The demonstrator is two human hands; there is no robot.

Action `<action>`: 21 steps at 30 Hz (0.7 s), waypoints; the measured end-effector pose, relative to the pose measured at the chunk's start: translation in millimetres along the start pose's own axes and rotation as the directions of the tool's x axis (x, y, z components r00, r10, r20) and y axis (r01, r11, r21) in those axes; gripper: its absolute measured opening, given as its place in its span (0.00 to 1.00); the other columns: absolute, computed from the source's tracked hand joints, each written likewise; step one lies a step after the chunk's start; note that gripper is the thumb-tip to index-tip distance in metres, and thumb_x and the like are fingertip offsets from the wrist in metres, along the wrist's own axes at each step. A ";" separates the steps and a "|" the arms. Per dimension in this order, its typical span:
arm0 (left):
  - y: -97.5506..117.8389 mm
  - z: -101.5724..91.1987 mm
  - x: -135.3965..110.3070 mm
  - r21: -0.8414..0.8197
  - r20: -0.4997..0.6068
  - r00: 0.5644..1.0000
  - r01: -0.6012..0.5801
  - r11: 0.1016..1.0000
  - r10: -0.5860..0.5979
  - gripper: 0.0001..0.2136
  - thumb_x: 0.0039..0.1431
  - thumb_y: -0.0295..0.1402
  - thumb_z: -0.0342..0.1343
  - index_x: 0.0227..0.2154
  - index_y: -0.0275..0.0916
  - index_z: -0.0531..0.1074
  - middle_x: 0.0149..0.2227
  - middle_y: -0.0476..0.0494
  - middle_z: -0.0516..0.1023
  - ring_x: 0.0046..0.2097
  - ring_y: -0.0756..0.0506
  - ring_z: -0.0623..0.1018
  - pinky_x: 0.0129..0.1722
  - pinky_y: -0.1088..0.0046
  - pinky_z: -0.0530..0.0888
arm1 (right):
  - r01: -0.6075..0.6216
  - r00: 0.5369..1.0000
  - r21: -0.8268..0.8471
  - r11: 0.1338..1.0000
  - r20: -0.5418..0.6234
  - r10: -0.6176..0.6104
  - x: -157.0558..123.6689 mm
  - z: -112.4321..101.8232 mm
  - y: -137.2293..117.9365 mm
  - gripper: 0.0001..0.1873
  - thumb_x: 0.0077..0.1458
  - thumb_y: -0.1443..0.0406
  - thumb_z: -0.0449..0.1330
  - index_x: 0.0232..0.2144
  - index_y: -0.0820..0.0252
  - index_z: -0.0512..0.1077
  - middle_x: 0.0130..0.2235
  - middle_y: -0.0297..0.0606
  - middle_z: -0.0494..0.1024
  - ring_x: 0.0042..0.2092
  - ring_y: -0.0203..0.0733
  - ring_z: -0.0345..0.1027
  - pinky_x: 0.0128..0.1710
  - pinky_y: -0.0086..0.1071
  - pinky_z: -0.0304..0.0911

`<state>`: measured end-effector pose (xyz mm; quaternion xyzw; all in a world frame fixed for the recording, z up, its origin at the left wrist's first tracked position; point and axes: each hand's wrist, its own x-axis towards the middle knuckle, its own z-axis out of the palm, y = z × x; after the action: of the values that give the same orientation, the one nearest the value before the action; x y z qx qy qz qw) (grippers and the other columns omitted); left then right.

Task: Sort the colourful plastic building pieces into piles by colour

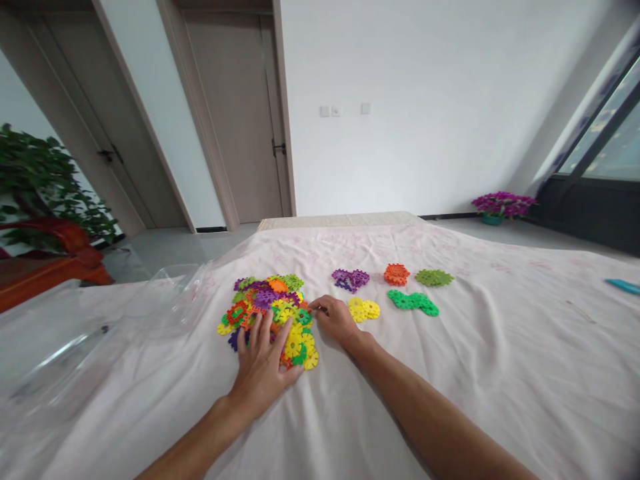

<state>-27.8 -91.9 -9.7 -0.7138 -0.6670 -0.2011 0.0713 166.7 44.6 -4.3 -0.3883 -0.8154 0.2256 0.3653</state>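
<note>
A mixed pile of plastic interlocking discs (295, 343) in yellow, green, orange and purple lies on the cloth. My left hand (263, 370) rests flat on its near left side, fingers spread, hiding some discs. At the pile's right edge, my right hand (337, 319) pinches an orange interlocking disc (305, 305) between thumb and fingertips. To the right lie single-colour groups: yellow discs (364, 309) beside my right hand, purple discs (351, 279), an orange stack (397, 274), dark green discs (413, 302) and olive-green discs (434, 277).
A pale patterned cloth (480, 373) covers the surface, with wrinkles. Clear plastic packaging (100, 340) lies at the left. A blue object (623, 287) is at the far right edge, with a small thin strip (581, 311) nearer. Beyond stand a wooden chair (55, 257) and potted flowers (503, 205).
</note>
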 end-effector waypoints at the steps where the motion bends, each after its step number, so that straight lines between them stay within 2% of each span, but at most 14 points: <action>1: 4.2 0.5 9.0 0.011 -0.013 1.000 -0.004 1.000 0.004 0.40 0.49 0.51 0.65 0.67 0.52 0.63 0.72 0.35 0.53 0.72 0.26 0.49 0.67 0.37 0.41 | -0.022 0.999 -0.012 1.000 -0.026 0.022 0.2 -0.2 0.9 0.19 0.50 0.76 0.55 0.38 0.56 0.80 0.39 0.36 0.82 0.42 0.41 0.75 0.46 0.31 0.67; 6: 14.3 2.5 50.0 0.082 -0.068 0.998 0.003 0.997 0.003 0.32 0.58 0.50 0.59 0.65 0.50 0.66 0.70 0.32 0.59 0.72 0.28 0.52 0.67 0.36 0.39 | -0.081 0.986 -0.012 0.997 -0.146 0.078 2.0 1.1 9.1 0.20 0.52 0.75 0.53 0.43 0.58 0.79 0.43 0.41 0.81 0.45 0.43 0.74 0.49 0.35 0.68; 11: 5.7 9.5 83.0 0.129 -0.111 0.992 0.068 0.989 -0.054 0.25 0.62 0.46 0.56 0.61 0.51 0.70 0.69 0.37 0.62 0.70 0.29 0.56 0.67 0.37 0.39 | -0.089 0.978 0.014 0.996 -0.190 0.090 3.1 1.6 12.3 0.19 0.54 0.73 0.53 0.42 0.55 0.79 0.43 0.39 0.80 0.44 0.42 0.74 0.48 0.35 0.68; 14: -0.5 13.4 94.7 0.123 -0.112 0.990 0.096 0.988 -0.082 0.23 0.64 0.45 0.54 0.60 0.49 0.71 0.69 0.36 0.62 0.70 0.29 0.57 0.66 0.37 0.44 | -0.106 0.983 0.009 0.994 -0.150 0.106 2.4 -2.0 8.3 0.17 0.53 0.72 0.55 0.42 0.57 0.79 0.40 0.38 0.79 0.38 0.40 0.73 0.42 0.33 0.68; 17: -4.1 12.2 98.0 0.099 -0.099 0.992 0.088 0.991 -0.078 0.21 0.66 0.43 0.52 0.59 0.49 0.72 0.69 0.35 0.62 0.69 0.30 0.58 0.66 0.38 0.48 | -0.101 0.993 0.003 0.995 -0.061 0.100 0.9 -7.8 1.6 0.16 0.53 0.69 0.59 0.45 0.58 0.78 0.37 0.37 0.78 0.35 0.38 0.71 0.38 0.30 0.66; 21: -12.2 1.4 89.8 0.052 -0.152 0.981 0.126 0.991 -0.117 0.20 0.70 0.41 0.44 0.58 0.46 0.74 0.68 0.34 0.63 0.69 0.34 0.61 0.67 0.41 0.50 | -0.055 0.996 -0.042 0.998 0.069 0.058 -0.8 -13.0 -5.2 0.22 0.51 0.61 0.67 0.50 0.57 0.76 0.40 0.37 0.77 0.37 0.39 0.70 0.38 0.30 0.64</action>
<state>-36.8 -7.2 21.3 -0.6524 -0.7079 -0.2372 0.1302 174.6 41.9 7.0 -0.4102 -0.8208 0.2328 0.3222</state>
